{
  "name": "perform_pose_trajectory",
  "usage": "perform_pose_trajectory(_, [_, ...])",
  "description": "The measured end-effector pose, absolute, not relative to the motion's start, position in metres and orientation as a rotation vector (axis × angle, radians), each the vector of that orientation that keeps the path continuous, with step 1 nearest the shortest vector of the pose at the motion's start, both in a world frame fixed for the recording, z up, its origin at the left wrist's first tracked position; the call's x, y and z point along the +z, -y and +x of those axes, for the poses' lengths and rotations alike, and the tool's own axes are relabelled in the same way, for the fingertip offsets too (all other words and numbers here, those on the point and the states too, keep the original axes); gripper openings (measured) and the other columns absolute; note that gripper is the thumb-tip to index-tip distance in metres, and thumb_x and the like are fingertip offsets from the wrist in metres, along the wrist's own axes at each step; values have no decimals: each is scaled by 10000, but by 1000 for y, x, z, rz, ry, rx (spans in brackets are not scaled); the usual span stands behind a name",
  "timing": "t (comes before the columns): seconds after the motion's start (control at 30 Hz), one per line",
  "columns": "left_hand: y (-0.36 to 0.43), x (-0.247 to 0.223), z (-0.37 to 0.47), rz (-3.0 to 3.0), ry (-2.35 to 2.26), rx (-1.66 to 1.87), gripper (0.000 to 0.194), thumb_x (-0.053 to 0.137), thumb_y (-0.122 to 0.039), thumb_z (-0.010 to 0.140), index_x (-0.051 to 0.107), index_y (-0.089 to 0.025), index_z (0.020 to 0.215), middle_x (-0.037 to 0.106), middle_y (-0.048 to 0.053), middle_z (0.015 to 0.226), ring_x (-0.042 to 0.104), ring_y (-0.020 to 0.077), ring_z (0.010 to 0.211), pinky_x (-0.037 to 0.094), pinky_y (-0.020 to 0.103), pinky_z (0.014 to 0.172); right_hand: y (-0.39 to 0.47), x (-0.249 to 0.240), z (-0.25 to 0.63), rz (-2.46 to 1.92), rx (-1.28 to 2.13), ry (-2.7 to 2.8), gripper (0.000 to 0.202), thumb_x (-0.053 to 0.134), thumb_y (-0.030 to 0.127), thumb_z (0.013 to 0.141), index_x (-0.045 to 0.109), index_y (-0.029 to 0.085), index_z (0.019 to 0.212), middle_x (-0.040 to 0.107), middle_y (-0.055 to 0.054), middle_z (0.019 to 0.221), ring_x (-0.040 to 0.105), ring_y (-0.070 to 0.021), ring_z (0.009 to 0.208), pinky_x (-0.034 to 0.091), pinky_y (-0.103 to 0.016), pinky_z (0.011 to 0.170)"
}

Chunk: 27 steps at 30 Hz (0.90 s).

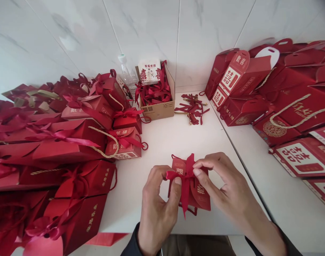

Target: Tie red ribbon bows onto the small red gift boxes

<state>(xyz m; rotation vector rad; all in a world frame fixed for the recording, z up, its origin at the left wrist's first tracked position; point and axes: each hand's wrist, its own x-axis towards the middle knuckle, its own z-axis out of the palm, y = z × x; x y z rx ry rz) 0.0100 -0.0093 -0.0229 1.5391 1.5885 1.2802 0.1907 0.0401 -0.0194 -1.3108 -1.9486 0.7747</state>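
Note:
A small red gift box [203, 197] with gold characters rests on the white table in front of me, a dark red ribbon [187, 192] tied across its top in a bow. My left hand [162, 202] is at the box's left side, thumb and forefinger closed on the bow's left loop. On the other side, my right hand [226, 185] pinches the ribbon near the knot with thumb and forefinger. Thin cord handles stick out above and below the box. Part of the box's left side is hidden behind my left fingers.
Finished-looking red gift boxes [69, 131] with bows and rope handles crowd the left. A cardboard box [162, 110] of red ribbons stands at the back, beside loose ribbon pieces [193, 108] and a clear bottle [125, 73]. More red boxes [292, 103] are stacked right, past a table seam.

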Motion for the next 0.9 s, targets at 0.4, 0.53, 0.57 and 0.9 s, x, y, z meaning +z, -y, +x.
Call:
perform_pose_trajectory(0.4, [5,-23,9,1482,-1596,1297,112,582,-185,1015,642,-274,983,676,-35,937,643,123,869,512,213,782,-44,-16,196,-1215,565,2078,80,579,269,1042,653,295,1055,575,-52,1079,648,-207,1035,552,-368,884])
perform_pose_trajectory(0.53, [6,-24,6,1445,-1586,1262,95,589,-230,1033,638,-263,958,680,-34,935,643,117,861,508,210,777,-41,-14,197,-1195,382,2075,74,592,267,1042,653,287,1079,565,-41,1186,630,-159,1096,507,-297,950])
perform_pose_trajectory(0.57, [6,-24,5,1433,-1582,1254,120,583,-241,1039,635,-256,931,680,-31,928,642,118,852,507,212,770,-40,-13,197,-1193,353,2082,76,593,249,1039,653,278,1077,575,-39,1193,624,-153,1110,493,-283,970])
perform_pose_trajectory(0.9, [11,-30,-1,1399,-1537,1311,105,592,-195,1021,635,-290,1030,676,-27,987,656,119,938,534,188,813,-36,-1,199,-1101,240,2132,168,601,81,991,609,213,1094,696,-13,881,617,-163,831,466,-304,807])
